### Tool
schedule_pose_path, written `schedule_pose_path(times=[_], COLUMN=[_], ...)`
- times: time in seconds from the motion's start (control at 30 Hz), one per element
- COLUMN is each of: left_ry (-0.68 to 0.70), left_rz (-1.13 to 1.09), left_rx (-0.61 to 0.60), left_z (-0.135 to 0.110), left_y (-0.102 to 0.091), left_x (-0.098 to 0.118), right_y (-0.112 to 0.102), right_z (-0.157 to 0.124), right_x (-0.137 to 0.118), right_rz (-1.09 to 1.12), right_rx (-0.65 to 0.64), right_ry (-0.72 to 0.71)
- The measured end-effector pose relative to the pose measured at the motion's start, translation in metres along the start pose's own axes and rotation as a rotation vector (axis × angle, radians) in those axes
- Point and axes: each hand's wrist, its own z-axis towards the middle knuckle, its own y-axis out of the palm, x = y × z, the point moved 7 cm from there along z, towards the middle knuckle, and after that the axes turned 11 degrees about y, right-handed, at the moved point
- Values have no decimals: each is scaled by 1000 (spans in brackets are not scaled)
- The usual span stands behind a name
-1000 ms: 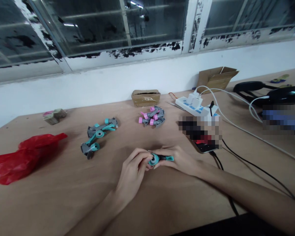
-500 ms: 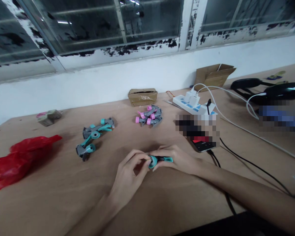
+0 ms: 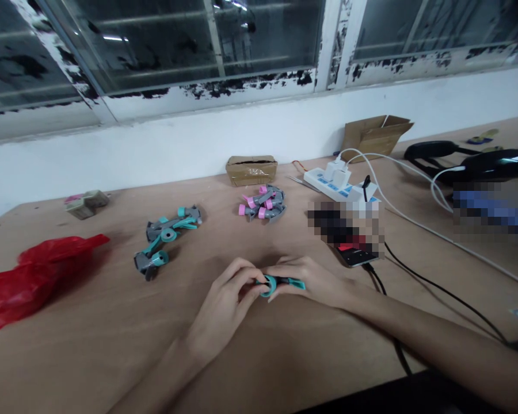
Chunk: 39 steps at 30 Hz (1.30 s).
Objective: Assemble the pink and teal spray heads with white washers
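A trigger spray head with a teal collar and teal lever (image 3: 297, 283) is held low over the table between my two hands. My right hand (image 3: 311, 279) is closed around its body, which is mostly hidden by the fingers. Thumb and fingers of my left hand (image 3: 228, 296) pinch at the open mouth of the collar; whether a small part is between the fingertips I cannot tell. Several grey-and-teal spray heads (image 3: 157, 233) lie to the left. Beyond my hands is a pile of grey-and-pink spray heads (image 3: 265, 202).
A red plastic bag (image 3: 38, 276) lies at the left. A small cardboard box (image 3: 251, 172) stands by the wall, with an open carton (image 3: 373, 138) to its right. The power strip (image 3: 332, 184), phone (image 3: 356, 253) and trailing cables occupy the right side.
My left fingertips have shifted slightly at the collar, and more of its hollow ring shows. My right hand keeps its hold; the pieces on the table lie as before.
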Motion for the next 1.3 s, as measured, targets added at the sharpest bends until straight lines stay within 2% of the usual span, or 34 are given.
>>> schedule_pose_path(times=[0.23, 0.43, 0.63, 0.73, 0.87, 1.0, 1.17, 1.3], left_ry=[33, 32, 16, 8, -16, -148, -308, -353], left_rz=[57, 106, 135, 126, 79, -21, 2, 8], left_rx=[35, 106, 97, 121, 214, 275, 251, 173], left_z=[-2, -5, -8, -6, -7, -11, -14, -15], left_y=[-4, -4, 0, -4, -17, -21, -14, -4], left_x=[2, 6, 5, 8, 8, -8, -32, -46], right_y=[3, 3, 0, -8, -30, -33, -25, -23], right_z=[0, 0, 0, 0, -2, -3, -3, -4], right_x=[0, 0, 0, 9, 21, 21, 21, 24], right_rz=[-70, -94, -62, -79, -70, -85, -133, -184], right_rx=[42, 44, 61, 104, 221, 249, 243, 250], right_ry=[-17, 29, 27, 67, 136, 144, 129, 133])
